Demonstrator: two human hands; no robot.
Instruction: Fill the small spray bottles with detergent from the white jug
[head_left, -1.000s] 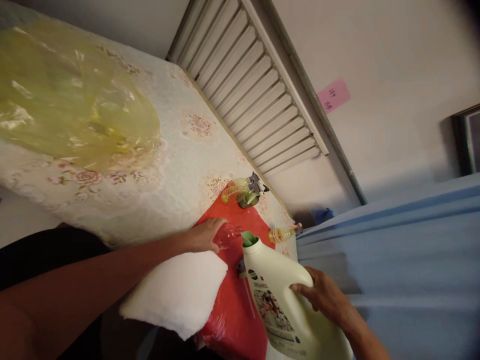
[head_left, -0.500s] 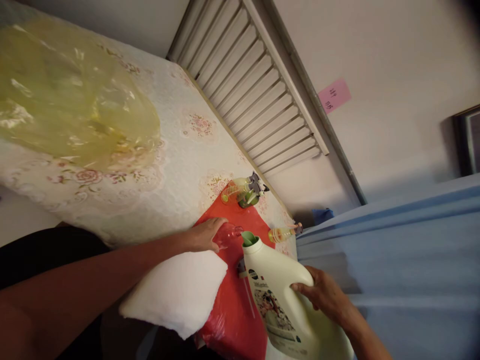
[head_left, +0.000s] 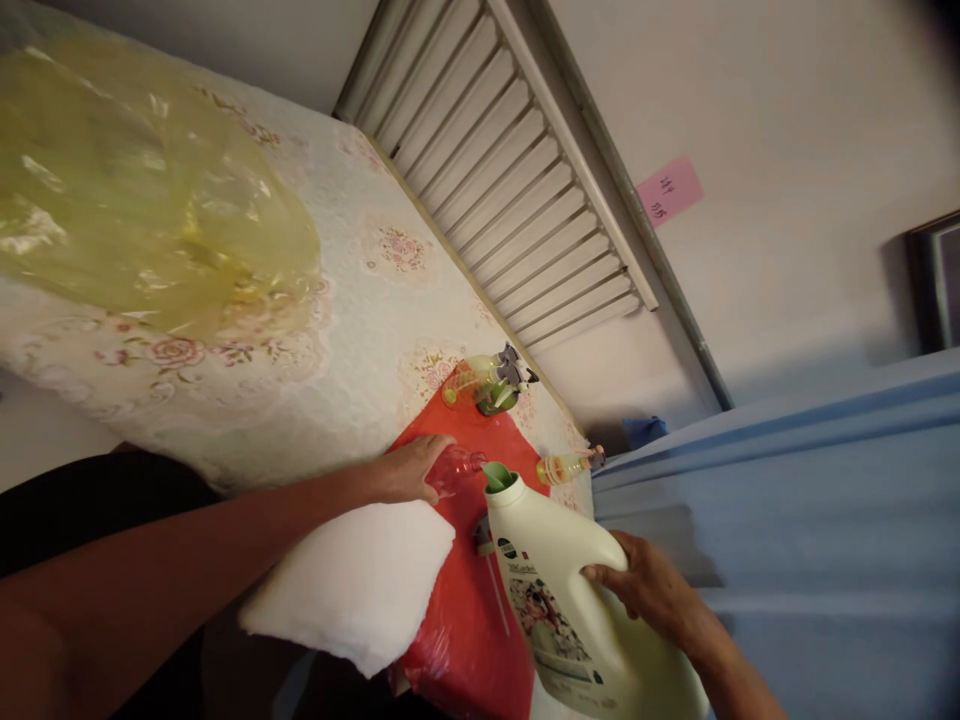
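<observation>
My left hand [head_left: 415,468] is closed around a clear bottle [head_left: 455,470] that looks reddish over the red plastic sheet [head_left: 480,610]. My right hand [head_left: 649,585] grips the handle of a large pale green detergent jug [head_left: 555,580], which leans to the left. The jug's green spout [head_left: 498,477] is right by the bottle's mouth; whether they touch or any liquid flows, I cannot tell. A dark spray head with a thin tube [head_left: 486,540] lies on the red sheet, partly hidden behind the jug. A folded white cloth [head_left: 360,580] is below my left forearm.
Spray bottles [head_left: 484,382] with dark heads stand beyond my left hand, and a small yellow bottle [head_left: 562,467] is behind the jug. A yellow plastic bag [head_left: 157,200] covers the left of the flowered tablecloth [head_left: 360,330]. A radiator [head_left: 495,170] and blue curtain [head_left: 810,520] border the table.
The bottle's neck has shifted very slightly toward the jug's spout. Both hands keep their holds, and the jug stays in nearly the same place.
</observation>
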